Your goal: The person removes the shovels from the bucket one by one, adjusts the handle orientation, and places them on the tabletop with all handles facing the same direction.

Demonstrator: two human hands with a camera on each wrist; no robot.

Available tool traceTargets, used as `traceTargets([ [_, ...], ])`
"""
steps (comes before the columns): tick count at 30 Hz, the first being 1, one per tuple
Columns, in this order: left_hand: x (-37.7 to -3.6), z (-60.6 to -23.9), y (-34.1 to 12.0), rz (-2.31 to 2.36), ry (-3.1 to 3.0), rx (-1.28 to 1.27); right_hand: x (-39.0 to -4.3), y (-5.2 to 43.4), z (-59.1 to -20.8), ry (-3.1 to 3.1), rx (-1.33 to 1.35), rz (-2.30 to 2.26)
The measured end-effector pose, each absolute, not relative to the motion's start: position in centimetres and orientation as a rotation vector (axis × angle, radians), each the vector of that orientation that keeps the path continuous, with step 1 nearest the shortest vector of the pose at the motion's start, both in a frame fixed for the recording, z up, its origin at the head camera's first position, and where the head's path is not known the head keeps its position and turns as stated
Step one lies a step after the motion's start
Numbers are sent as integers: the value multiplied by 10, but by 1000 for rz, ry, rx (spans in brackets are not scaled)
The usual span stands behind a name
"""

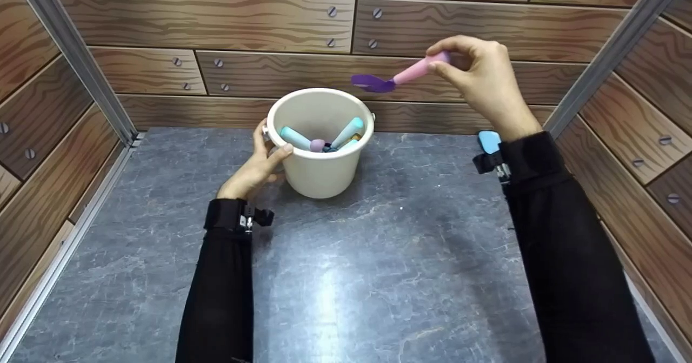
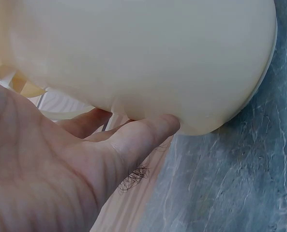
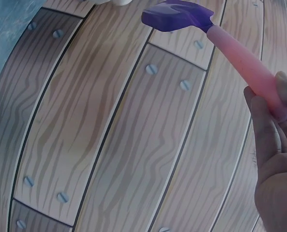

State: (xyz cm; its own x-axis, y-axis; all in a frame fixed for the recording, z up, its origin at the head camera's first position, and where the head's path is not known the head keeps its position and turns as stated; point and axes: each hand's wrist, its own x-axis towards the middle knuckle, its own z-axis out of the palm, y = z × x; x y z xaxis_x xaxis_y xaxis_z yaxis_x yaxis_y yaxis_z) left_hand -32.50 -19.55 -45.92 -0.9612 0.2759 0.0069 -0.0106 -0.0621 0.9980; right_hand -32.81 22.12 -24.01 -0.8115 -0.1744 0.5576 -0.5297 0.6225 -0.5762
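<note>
The right hand (image 1: pixel 481 79) pinched the pink handle end of a purple-headed spatula (image 1: pixel 400 75) between thumb and fingers, up above and to the right of the cream bucket (image 1: pixel 320 146); the left hand (image 1: pixel 258 165) curled round the bucket's side, thumb over the rim, steadying it on the grey surface (image 1: pixel 378 255). So light a pinch at the very tip could let the spatula swing or slip; the tools inside the bucket were half hidden and hard to identify.
</note>
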Motion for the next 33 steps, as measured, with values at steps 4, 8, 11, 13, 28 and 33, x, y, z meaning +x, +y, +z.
traceTargets([
  [4, -324, -459, -196, 2135, 2005, 288, -329, 231, -247, -2395, 525, 1040],
  [8, -324, -459, -197, 2127, 2015, 291, -332, 240, -255, -2394, 501, 1026],
  [11, -323, -459, -197, 2126, 2017, 292, -334, 247, -260, -2389, 479, 1021],
  [13, -323, -459, -197, 2129, 2013, 290, -335, 251, -264, -2387, 463, 1021],
  [28, -323, -458, -195, 2133, 2000, 283, -341, 287, -291, -2412, 357, 931],
  [33, -324, -458, -194, 2139, 2004, 288, -342, 296, -300, -2420, 354, 911],
])
